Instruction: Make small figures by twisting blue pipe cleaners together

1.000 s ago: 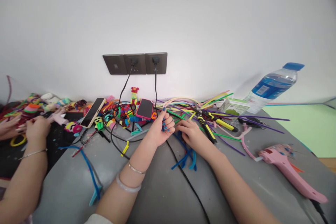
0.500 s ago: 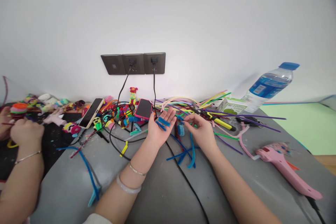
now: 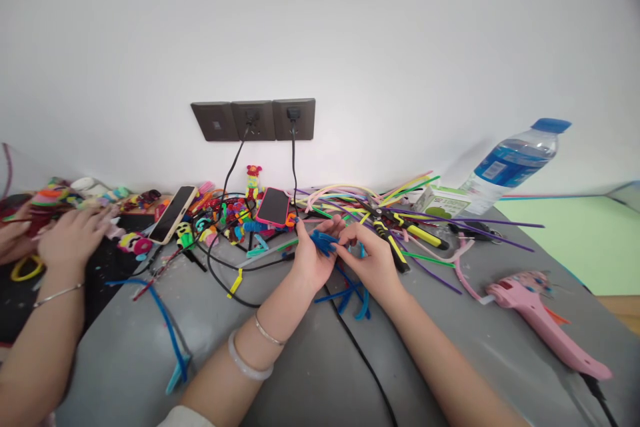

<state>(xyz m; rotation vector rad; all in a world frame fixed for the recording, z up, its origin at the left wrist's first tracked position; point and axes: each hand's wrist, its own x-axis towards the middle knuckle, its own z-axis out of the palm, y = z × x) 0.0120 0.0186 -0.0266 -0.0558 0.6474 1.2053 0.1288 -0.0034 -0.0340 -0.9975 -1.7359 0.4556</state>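
My left hand [image 3: 311,263] is turned palm up above the grey table, its fingers curled a little. Short blue pipe cleaner pieces [image 3: 324,241] lie bunched in that palm. With thumb and index finger together, my right hand [image 3: 367,257] pinches the end of a blue piece at the right side of the bunch; its fingertips touch or nearly touch my left fingers. Longer blue pipe cleaners [image 3: 346,299] lie on the table just below my hands. The yellow-and-black pliers [image 3: 391,247] rest behind my right hand, handles spread.
A pink glue gun [image 3: 545,327] lies at the right, near a tilted water bottle [image 3: 517,160]. Black cables [image 3: 357,350] run across the table [image 3: 300,373]. Phones [image 3: 273,205], small figures and loose pipe cleaners line the wall. At the left, another person's hands [image 3: 75,237] work over a black mat.
My right hand has moved left to my left palm, bringing its blue piece to the others. My left fingers have curled. Both pliers handles now show. The other person's hand has shifted right.
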